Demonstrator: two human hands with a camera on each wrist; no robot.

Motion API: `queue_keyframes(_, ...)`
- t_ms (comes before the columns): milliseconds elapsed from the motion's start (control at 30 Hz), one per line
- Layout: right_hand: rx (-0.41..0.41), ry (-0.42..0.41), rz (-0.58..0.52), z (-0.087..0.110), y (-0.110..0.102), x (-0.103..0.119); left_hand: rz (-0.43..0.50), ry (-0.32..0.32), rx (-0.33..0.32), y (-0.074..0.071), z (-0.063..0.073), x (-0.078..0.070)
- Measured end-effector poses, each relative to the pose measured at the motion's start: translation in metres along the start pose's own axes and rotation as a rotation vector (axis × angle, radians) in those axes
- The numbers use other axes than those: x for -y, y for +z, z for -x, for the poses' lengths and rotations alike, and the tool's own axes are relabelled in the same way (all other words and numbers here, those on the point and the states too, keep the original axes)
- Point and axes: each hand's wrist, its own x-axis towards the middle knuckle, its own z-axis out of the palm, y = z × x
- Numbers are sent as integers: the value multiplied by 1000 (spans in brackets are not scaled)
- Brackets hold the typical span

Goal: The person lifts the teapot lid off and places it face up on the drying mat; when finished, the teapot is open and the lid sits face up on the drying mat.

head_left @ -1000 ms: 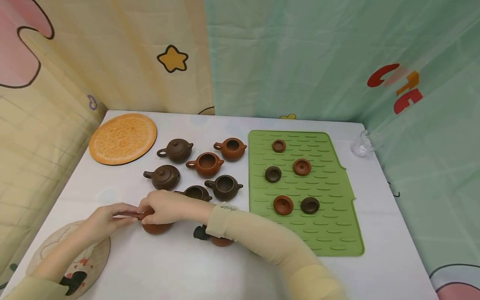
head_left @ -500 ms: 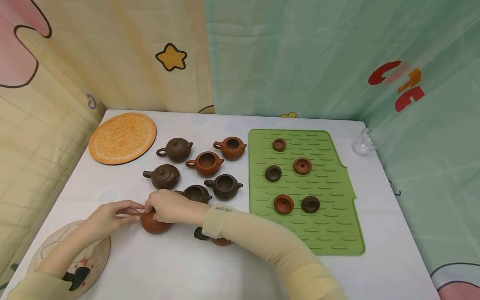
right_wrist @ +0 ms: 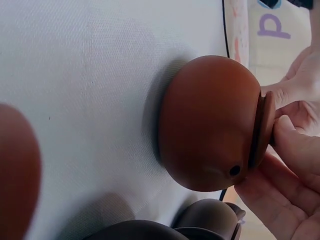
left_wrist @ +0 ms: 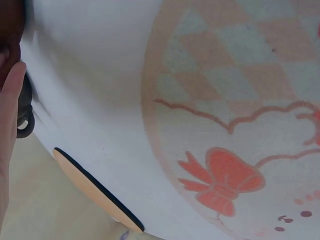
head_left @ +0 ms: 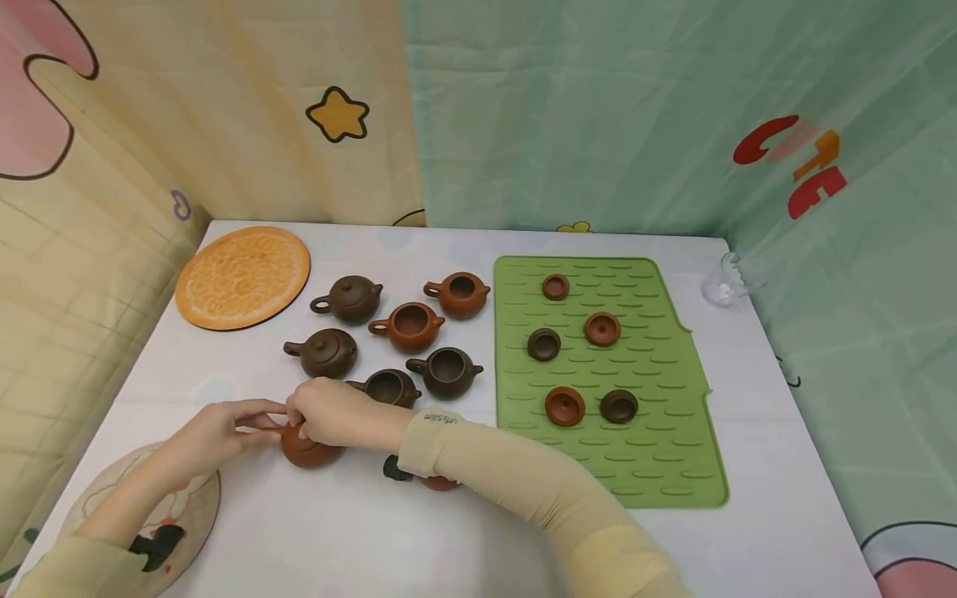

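A reddish-brown teapot (head_left: 310,453) stands on the white table at the front left. My left hand (head_left: 213,436) pinches its handle from the left, fingertips and thumb partly hiding it. My right hand (head_left: 329,413) holds a matching lid (right_wrist: 267,125) by its knob, over the pot's mouth. In the right wrist view the lid sits slightly tilted, with a dark gap along the rim. Behind are two lidded dark teapots (head_left: 353,299), two open reddish ones (head_left: 411,326) and two open dark ones (head_left: 449,372). Another reddish pot (head_left: 439,482) is mostly hidden under my right forearm.
A green mat (head_left: 673,457) on the right bears several small lids (head_left: 564,406). One clear glass vessel (head_left: 723,286) stands near the far right edge. An orange round mat (head_left: 242,278) lies back left; a patterned round mat (head_left: 198,531) is under my left forearm.
My right hand has shifted slightly at the teapot's top, uncovering more of its body. The left hand stays at the handle, and the other pots and lids have not moved.
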Motion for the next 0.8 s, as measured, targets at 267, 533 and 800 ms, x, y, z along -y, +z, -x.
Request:
queue_keyframes(267, -57, 95, -223, 13, -13, 3, -47, -6, 21, -1, -3, 4)
queue_keyframes(533, -57, 177, -670, 51, -39, -14, -28, 22, 25, -3, -4, 4)
queue_keyframes(800, -95, 244, -1363, 130, -60, -80, 3, 40, 20, 0, -2, 1)
